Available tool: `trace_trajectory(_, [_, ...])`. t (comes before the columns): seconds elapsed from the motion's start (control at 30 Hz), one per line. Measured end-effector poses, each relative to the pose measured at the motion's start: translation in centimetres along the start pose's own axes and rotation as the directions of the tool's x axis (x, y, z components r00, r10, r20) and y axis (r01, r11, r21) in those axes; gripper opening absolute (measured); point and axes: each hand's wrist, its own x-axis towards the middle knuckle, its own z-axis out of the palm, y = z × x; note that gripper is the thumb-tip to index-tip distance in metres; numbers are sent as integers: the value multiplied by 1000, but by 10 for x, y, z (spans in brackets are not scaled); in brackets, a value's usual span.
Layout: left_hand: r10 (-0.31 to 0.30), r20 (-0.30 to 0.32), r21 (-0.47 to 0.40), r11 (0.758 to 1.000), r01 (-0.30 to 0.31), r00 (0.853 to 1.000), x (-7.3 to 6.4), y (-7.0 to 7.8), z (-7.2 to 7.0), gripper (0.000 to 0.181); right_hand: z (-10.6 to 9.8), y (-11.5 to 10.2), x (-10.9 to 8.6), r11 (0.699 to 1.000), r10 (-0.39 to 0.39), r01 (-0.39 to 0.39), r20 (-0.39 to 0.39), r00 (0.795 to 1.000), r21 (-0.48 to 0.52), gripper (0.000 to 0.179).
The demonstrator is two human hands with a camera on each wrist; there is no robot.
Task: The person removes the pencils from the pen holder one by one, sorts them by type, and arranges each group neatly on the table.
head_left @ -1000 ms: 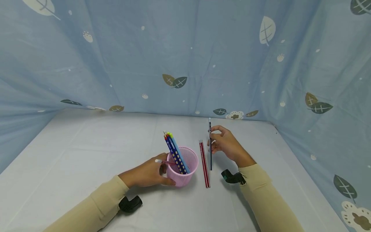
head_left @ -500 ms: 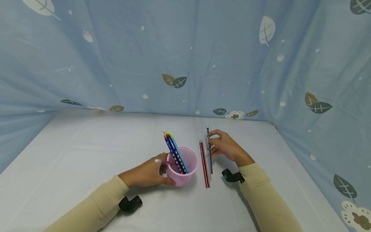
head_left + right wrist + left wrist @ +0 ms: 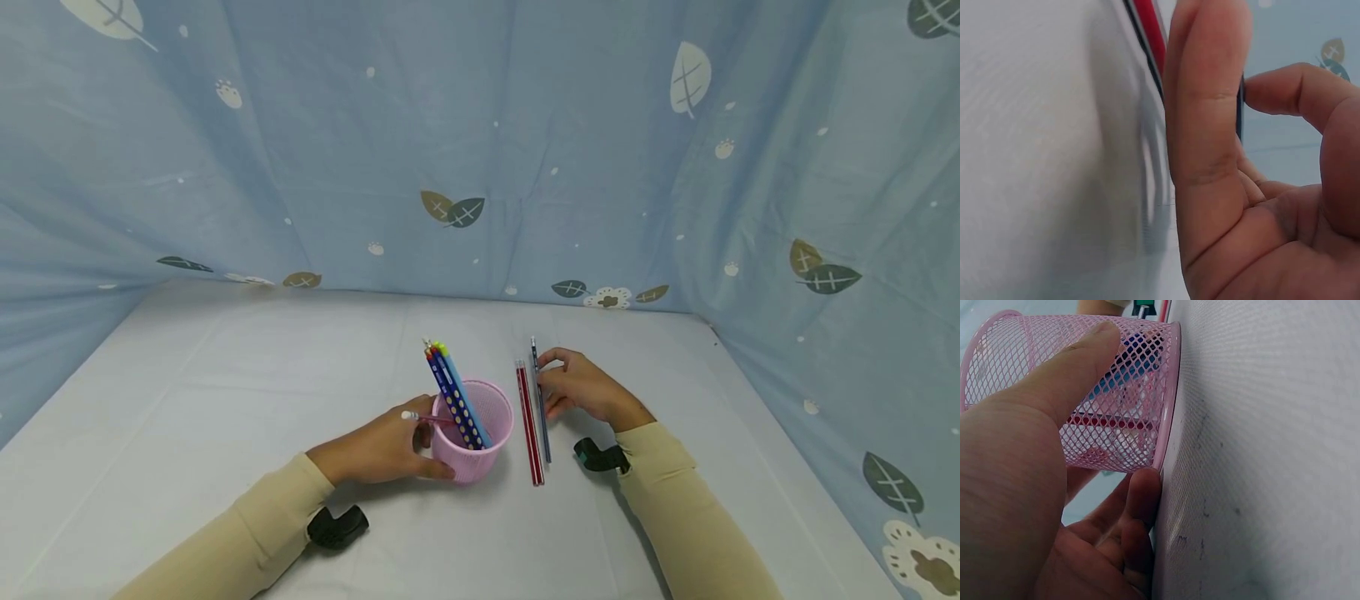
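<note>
A pink mesh pencil cup (image 3: 467,468) stands upright on the table. My left hand (image 3: 386,446) holds it from the left, with the thumb (image 3: 1094,356) along the mesh and the fingers round the other side. Dark blue dotted pencils (image 3: 459,408) and a light blue one (image 3: 476,427) lean in the cup. A pink pencil (image 3: 433,419) with a white eraser leans left over the rim. To the right, my right hand (image 3: 585,390) pinches a dark blue pencil (image 3: 543,417) by its upper half, close beside two red pencils (image 3: 529,425) lying side by side.
A white cloth covers the table (image 3: 285,392). Behind and to the right hangs a blue curtain (image 3: 360,150) with leaf prints. A black wrist device (image 3: 337,528) is on the left sleeve, another wrist device (image 3: 600,458) on the right one.
My right hand has moved toward me and slightly left with the dark blue pencil, bringing it up beside the red ones. My left hand and the cup have stayed still.
</note>
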Motion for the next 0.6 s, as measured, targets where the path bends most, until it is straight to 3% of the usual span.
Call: trace_trajectory(0.6, [-33, 8, 9, 999, 33, 999, 0, 1, -1, 75, 4, 4, 0, 994, 18, -19, -6, 1000, -111, 39])
